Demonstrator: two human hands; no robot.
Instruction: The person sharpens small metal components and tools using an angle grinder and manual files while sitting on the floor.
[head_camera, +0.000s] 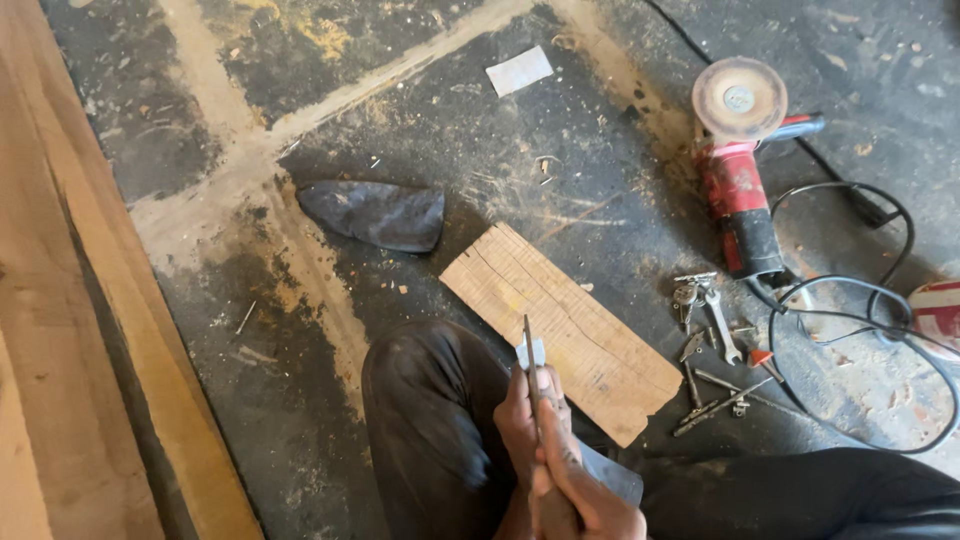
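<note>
Dusty dark floor (300, 330), streaked with sawdust, is seen beneath a short wooden board (560, 325). Above a knee, a thin metal file (530, 365) is gripped by the right hand (585, 480) and steadied by the left hand (520, 420) (a small pale piece (531, 352) is pinched there too). A red angle grinder (740, 170) and scattered wrenches (715, 350) lie nearby.

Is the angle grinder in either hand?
No, the angle grinder lies on the floor, apart from both hands, which hold a thin metal tool.
</note>
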